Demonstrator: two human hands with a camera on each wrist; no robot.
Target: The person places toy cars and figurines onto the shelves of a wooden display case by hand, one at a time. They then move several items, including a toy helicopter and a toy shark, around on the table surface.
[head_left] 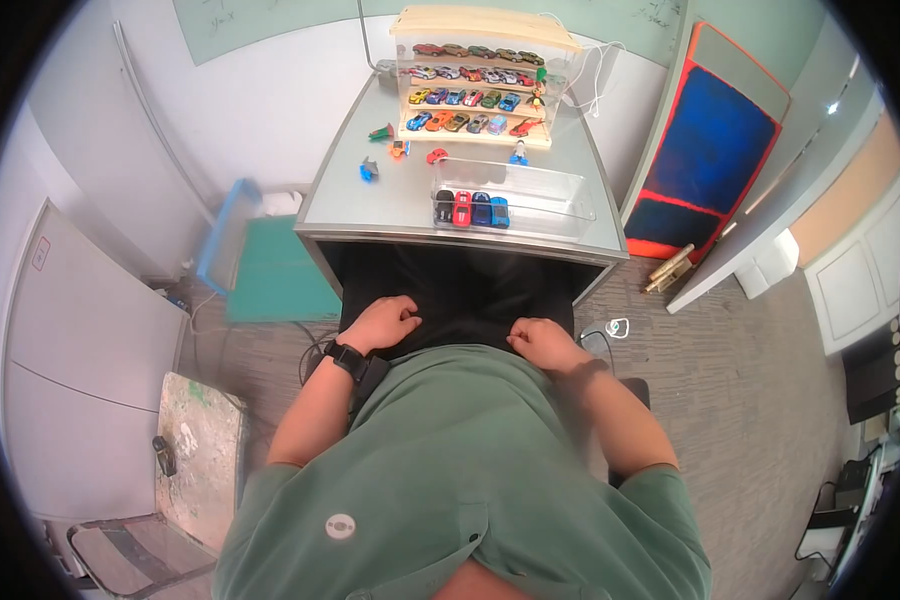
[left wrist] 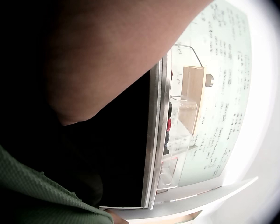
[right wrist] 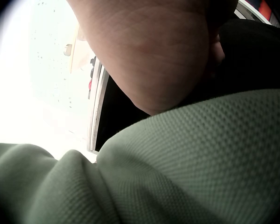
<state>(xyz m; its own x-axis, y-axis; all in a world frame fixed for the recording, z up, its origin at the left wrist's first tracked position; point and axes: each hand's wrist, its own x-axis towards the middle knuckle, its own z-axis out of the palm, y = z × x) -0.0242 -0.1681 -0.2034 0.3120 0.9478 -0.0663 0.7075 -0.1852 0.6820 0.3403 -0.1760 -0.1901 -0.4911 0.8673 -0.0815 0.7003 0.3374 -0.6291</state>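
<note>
My left hand [head_left: 382, 322] rests on my lap with loosely curled fingers and nothing in them. The right hand [head_left: 545, 344] lies on the other thigh, also loosely curled and holding nothing. Ahead of both, on a grey table [head_left: 340, 205], stands a clear plastic box [head_left: 555, 205]. A black toy car [head_left: 444, 208], a red toy car [head_left: 462, 208], a dark blue one [head_left: 482, 209] and a lighter blue one [head_left: 499, 212] sit side by side in its left part. In both wrist views the palm side fills much of the picture and most fingers are hidden.
A display case [head_left: 485, 75] with several rows of toy cars stands at the table's back. Small toys lie before it: a red car [head_left: 437, 156], an orange piece [head_left: 399, 149], a blue-grey figure [head_left: 369, 169] and a white-and-blue figure [head_left: 519, 153]. The table's front edge [head_left: 460, 236] is beyond my hands.
</note>
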